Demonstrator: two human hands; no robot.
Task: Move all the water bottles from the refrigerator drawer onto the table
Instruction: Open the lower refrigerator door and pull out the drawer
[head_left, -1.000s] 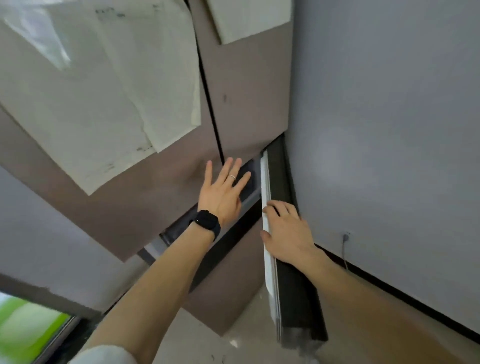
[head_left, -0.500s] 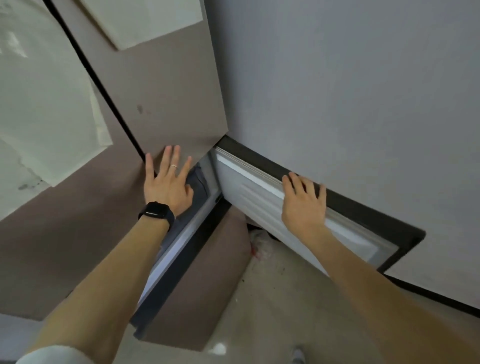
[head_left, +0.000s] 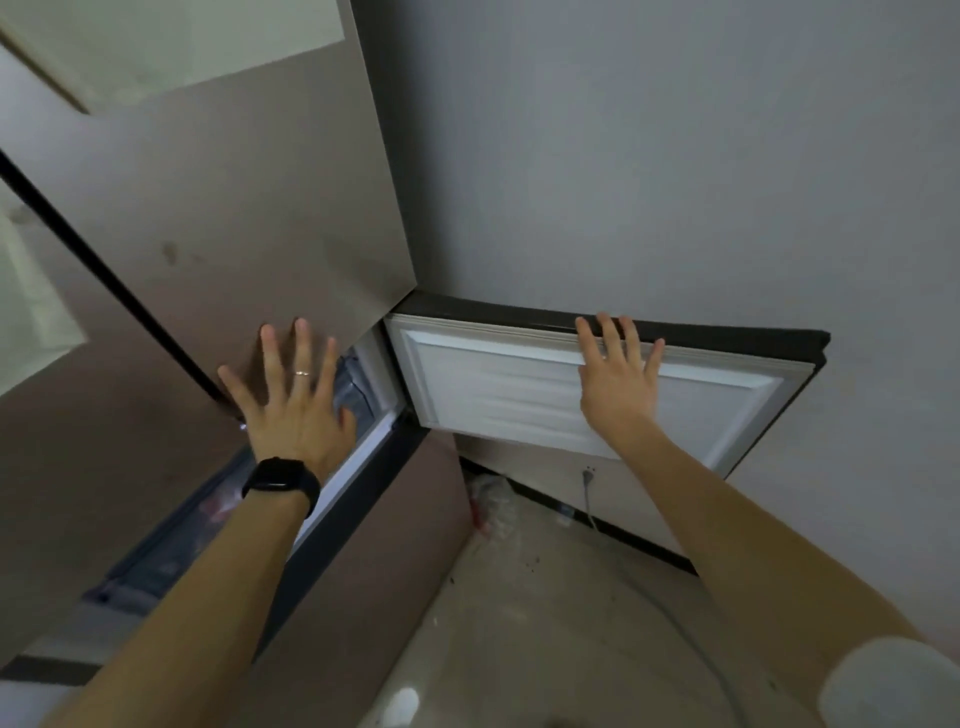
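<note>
A brown refrigerator (head_left: 249, 218) fills the left half of the view. Its lower right door (head_left: 519, 395) stands swung wide open against the grey wall, its white inner panel facing me. My right hand (head_left: 615, 384) lies flat on that panel, fingers straight and reaching the door's dark top edge. My left hand (head_left: 291, 400), with a ring and a black watch, is spread with straight fingers in front of the upper door's lower corner. Behind it the open compartment (head_left: 358, 384) shows a pale drawer front, blurred. No water bottle can be made out.
A grey wall (head_left: 675, 156) stands right behind the open door. A power cord (head_left: 589, 493) hangs from a low socket to the tiled floor (head_left: 545, 623). A crumpled plastic bag (head_left: 491, 499) lies in the corner. Paper sheets (head_left: 171, 41) are stuck on the upper doors.
The lower right door has swung from barely ajar to wide open against the wall, my right hand moving out with it. My view turned right. My left hand stayed near the upper door.
</note>
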